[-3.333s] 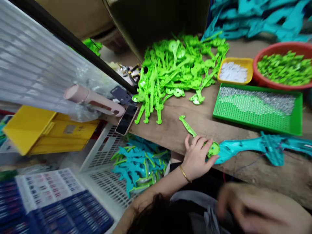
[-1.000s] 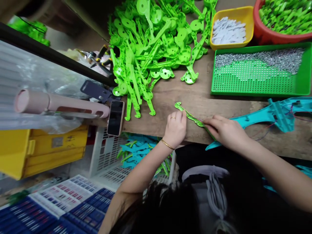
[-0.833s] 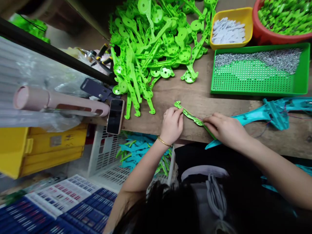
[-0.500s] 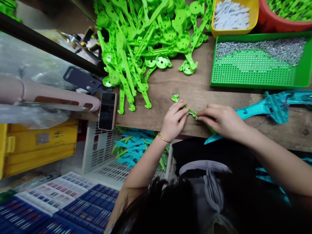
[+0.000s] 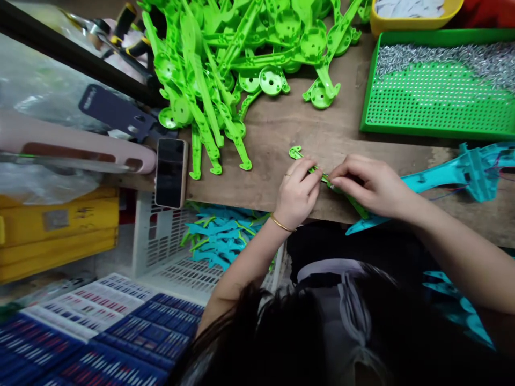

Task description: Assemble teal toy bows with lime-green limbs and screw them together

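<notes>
A narrow green plastic part with a hooked end lies slantwise on the wooden table's front edge. My left hand is closed over its middle, fingers pressing it down. The thumb and forefinger of my right hand pinch together at the part's inner face; whatever small piece they hold is too small to make out. The part's lower end shows beneath my right hand. Just beyond that hand lies a turquoise plastic part with thin wires.
Green plastic parts are heaped at the back. On the right stands a green perforated tray of small metal pieces, behind it a yellow bin. A phone lies at the left edge, above a white crate holding turquoise and green parts.
The view has shifted, so the tray and heap sit higher in the picture. Both hands stay on the green part, with the right pinch still at nearly the same spot.
</notes>
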A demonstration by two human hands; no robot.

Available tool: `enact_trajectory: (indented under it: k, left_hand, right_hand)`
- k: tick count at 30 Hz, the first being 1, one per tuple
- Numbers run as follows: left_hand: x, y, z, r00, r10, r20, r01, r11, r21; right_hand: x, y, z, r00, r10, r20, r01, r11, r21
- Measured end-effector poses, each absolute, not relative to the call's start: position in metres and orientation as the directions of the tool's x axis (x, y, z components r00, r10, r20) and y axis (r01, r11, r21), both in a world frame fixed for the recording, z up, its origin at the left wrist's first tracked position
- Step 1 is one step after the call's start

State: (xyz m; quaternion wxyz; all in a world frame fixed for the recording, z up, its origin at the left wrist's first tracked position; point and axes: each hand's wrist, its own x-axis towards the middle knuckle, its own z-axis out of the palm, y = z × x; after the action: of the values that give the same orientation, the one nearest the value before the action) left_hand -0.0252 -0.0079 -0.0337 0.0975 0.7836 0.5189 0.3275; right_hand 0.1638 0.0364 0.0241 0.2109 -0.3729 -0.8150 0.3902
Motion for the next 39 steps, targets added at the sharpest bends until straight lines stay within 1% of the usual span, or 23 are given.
enact_trajectory:
  k: [3,7,11,13,15,18,23,25,26,28,31,33,35,37,39]
  left_hand:
    - [-0.025,-0.008,-0.035,0.245,0.866,0.436,0.748,-0.455,0.483]
    - [-0.025,-0.008,-0.036,0.24,0.879,0.412,0.753,-0.437,0.492]
    - [-0.025,-0.008,-0.036,0.235,0.894,0.382,0.744,-0.419,0.52]
    - [-0.025,-0.008,-0.036,0.237,0.887,0.396,0.741,-0.429,0.517]
    - [-0.025,-0.008,-0.037,0.239,0.874,0.423,0.741,-0.446,0.503]
    - [-0.025,-0.008,-0.037,0.244,0.865,0.439,0.746,-0.456,0.485]
    - [-0.025,-0.009,-0.037,0.251,0.878,0.408,0.751,-0.443,0.49]
    - [-0.025,-0.009,-0.037,0.254,0.883,0.395,0.75,-0.437,0.496]
    - [-0.025,-0.009,-0.037,0.255,0.885,0.389,0.748,-0.436,0.501]
    - [-0.026,-0.009,-0.037,0.256,0.886,0.385,0.741,-0.436,0.511]
    - [-0.026,-0.009,-0.037,0.254,0.882,0.397,0.732,-0.443,0.517]
    - [-0.025,-0.01,-0.037,0.249,0.884,0.395,0.733,-0.438,0.52]
    - [-0.025,-0.01,-0.037,0.243,0.893,0.38,0.733,-0.426,0.531]
    - [-0.024,-0.01,-0.036,0.237,0.898,0.37,0.726,-0.417,0.547]
    - [-0.025,-0.009,-0.035,0.232,0.9,0.368,0.717,-0.414,0.561]
  right_hand:
    - [0.166,0.036,0.026,-0.593,0.805,-0.02,0.511,0.357,-0.782]
    - [0.173,0.034,0.031,-0.563,0.823,-0.074,0.597,0.343,-0.725]
    - [0.179,0.028,0.033,-0.53,0.836,-0.145,0.723,0.356,-0.592]
    - [0.182,0.025,0.033,-0.516,0.836,-0.188,0.776,0.363,-0.515]
    - [0.183,0.023,0.033,-0.518,0.83,-0.208,0.797,0.38,-0.47]
    - [0.181,0.021,0.035,-0.572,0.8,-0.179,0.767,0.445,-0.462]
    - [0.174,0.022,0.034,-0.659,0.751,-0.022,0.7,0.604,-0.381]
    - [0.172,0.023,0.031,-0.685,0.728,0.031,0.663,0.64,-0.387]
    - [0.172,0.024,0.029,-0.696,0.717,0.048,0.64,0.649,-0.411]
    - [0.172,0.025,0.025,-0.713,0.698,0.062,0.59,0.645,-0.485]
    - [0.172,0.025,0.022,-0.721,0.692,0.051,0.529,0.596,-0.605]
    - [0.171,0.023,0.024,-0.687,0.727,0.023,0.541,0.531,-0.652]
    - [0.169,0.018,0.028,-0.608,0.794,-0.023,0.594,0.435,-0.677]
    - [0.166,0.011,0.032,-0.516,0.851,-0.102,0.656,0.316,-0.685]
    - [0.163,0.006,0.034,-0.449,0.876,-0.179,0.704,0.223,-0.675]
